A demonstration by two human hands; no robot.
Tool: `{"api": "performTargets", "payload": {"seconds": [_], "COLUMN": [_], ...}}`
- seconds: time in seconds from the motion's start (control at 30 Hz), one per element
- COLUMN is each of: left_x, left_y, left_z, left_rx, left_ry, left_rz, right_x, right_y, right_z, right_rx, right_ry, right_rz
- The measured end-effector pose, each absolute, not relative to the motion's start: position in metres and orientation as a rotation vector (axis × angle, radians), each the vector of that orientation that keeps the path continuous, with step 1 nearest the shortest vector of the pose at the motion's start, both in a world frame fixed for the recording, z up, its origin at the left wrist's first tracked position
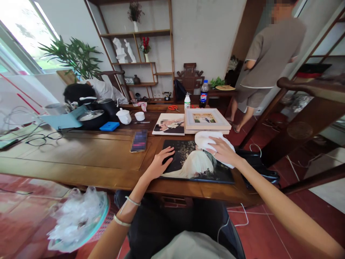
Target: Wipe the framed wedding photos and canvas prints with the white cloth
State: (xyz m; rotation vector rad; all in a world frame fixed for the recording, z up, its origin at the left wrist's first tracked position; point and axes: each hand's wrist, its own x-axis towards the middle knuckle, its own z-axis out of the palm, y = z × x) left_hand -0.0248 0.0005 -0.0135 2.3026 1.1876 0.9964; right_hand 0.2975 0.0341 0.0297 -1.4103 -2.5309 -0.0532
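Observation:
A large dark photo panel (183, 158) with a white gown pictured on it lies flat at the front edge of the wooden table. My left hand (161, 162) rests on its left side, fingers spread over the surface. Under my right hand (223, 151) a white cloth (205, 138) is bunched against the upper right of the panel, partly hiding the picture. Just behind the panel are a smaller photo board (169, 124) and a white-framed picture (226, 124) stacked on another pale board.
On the wooden table (107, 154) are a phone (139, 140), a blue box (109, 126), a white teapot (123, 116), a cola bottle (204, 94) and glasses (43, 138). A bag-lined basket (104, 216) stands on the floor at left. One person (272, 54) stands at right; another leans on the table.

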Motion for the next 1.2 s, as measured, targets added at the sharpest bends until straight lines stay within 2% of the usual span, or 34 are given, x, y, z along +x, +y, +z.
{"api": "performTargets", "payload": {"seconds": [0.17,0.4,0.57,0.73,0.87,1.0,1.2], "left_x": [-0.025,-0.025,-0.025,-0.026,-0.027,-0.026,-0.025], "left_y": [0.0,0.0,0.0,0.001,0.002,0.002,0.001], "left_z": [-0.014,-0.015,-0.014,-0.015,-0.016,-0.017,-0.015], "left_rx": [2.301,2.279,2.291,2.291,2.294,2.295,2.287], "left_ry": [1.187,1.227,1.21,1.201,1.199,1.206,1.203], "left_rz": [0.997,0.96,0.964,0.964,0.968,0.976,0.986], "right_x": [0.275,0.241,0.245,0.249,0.241,0.229,0.217], "right_y": [-0.008,-0.088,-0.046,0.025,0.036,-0.008,-0.091], "right_z": [0.032,0.036,0.038,0.036,0.035,0.034,0.032], "right_rx": [-1.218,-0.924,-1.0,-1.303,-1.366,-1.173,-0.916], "right_ry": [-2.655,-2.848,-2.774,-2.638,-2.597,-2.704,-2.806], "right_rz": [-0.084,0.112,0.075,-0.054,-0.128,-0.1,0.148]}}
